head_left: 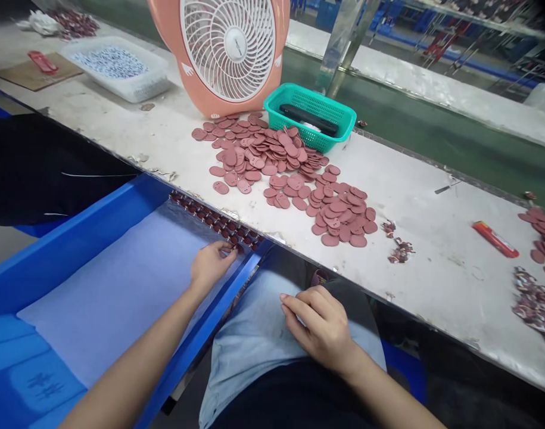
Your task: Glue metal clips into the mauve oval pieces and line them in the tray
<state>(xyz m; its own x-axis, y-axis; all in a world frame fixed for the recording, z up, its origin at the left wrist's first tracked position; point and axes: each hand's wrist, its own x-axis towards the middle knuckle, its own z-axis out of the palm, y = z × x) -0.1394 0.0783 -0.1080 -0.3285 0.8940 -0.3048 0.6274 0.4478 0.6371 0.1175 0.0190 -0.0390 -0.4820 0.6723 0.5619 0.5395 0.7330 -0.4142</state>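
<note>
Nearest me, the person's right hand point(319, 325) hovers over light blue jeans point(249, 339), fingers loosely curled and fingertips drawn close; I can't tell whether anything sits inside it. To the person's left is a blue crate point(93, 226) lined with a pale sheet point(111, 298), its far end at the bench's near edge. The left hand point(213, 262) reaches in there, thumb and fingertips pinched narrow at one of the dark red pieces point(209, 220). Whether it grips that piece or only touches it, I can't say. The pieces stand in close rows along the crate's far end, just below the edge of the bench point(419, 274).

Up on the bench, flat reddish-brown ovals point(339, 211) spread in a loose heap from near the middle back toward the far edge. Right of them lie small dark scraps point(399, 249), then an orange-red stick-shaped item point(495, 239). More ovals and a bigger clump of scraps sit toward the bench's right end.

Farther back, a green basket point(348, 119) holding a long black object point(308, 119) stands by the far edge, beside a peach-coloured fan point(235, 47). Over by the left end is a whitish tub point(149, 86) of blue-and-white bits, next to a brown board point(13, 74) with a red item point(43, 62) on it. Beyond the bench runs a dark green strip point(401, 125).
</note>
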